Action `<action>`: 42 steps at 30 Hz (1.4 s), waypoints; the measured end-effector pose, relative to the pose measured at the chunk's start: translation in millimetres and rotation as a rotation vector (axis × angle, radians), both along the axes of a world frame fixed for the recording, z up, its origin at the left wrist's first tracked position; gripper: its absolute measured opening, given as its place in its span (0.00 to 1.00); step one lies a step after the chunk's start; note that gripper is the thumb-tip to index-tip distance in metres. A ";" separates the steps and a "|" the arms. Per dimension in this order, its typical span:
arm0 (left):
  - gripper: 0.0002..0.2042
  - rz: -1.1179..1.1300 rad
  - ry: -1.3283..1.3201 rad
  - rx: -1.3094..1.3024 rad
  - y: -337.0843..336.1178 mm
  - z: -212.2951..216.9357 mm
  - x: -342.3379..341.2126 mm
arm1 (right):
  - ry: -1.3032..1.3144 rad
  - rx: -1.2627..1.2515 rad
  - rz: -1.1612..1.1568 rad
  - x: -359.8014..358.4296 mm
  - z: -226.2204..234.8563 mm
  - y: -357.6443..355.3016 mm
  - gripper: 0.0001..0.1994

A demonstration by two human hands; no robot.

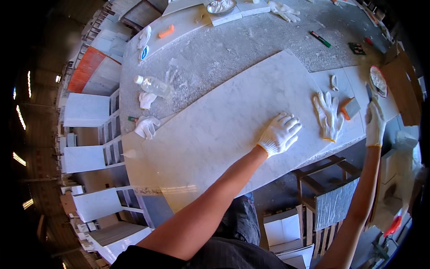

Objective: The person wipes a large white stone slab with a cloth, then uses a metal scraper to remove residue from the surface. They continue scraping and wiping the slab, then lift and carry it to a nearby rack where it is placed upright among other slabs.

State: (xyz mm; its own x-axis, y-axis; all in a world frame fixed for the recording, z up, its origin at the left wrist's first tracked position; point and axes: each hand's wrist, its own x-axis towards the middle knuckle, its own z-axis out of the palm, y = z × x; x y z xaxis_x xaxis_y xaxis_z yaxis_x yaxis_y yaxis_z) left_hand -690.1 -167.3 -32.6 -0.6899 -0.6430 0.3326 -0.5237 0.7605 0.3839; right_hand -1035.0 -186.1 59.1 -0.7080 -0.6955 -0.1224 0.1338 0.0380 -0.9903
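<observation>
My left hand (280, 133), in a white knit glove, lies flat with spread fingers on a large white marble slab (215, 134) that runs diagonally across a dusty stone worktable (233, 49). My right hand (375, 123), also gloved, reaches up at the slab's right end. Its fingertips are at a small flat-bladed scraper (368, 92), just below a round dish of white paste (378, 80). Whether the fingers grip the scraper is unclear. A spare white glove (328, 114) lies between my hands, next to an orange and grey sanding block (350, 108).
A clear plastic bottle (153, 85) and crumpled white cloths (147, 126) lie by the slab's left end. A metal bowl (221, 6), more gloves (284, 10), a green marker (320, 39) and an orange block (166, 31) sit farther back. A wooden frame (329, 197) and white boxes (282, 228) stand under the table's edge.
</observation>
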 end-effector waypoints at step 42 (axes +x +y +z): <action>0.20 0.316 -0.214 0.694 357.6 36.9 565.8 | -0.136 0.419 0.369 651.7 -29.6 431.4 0.15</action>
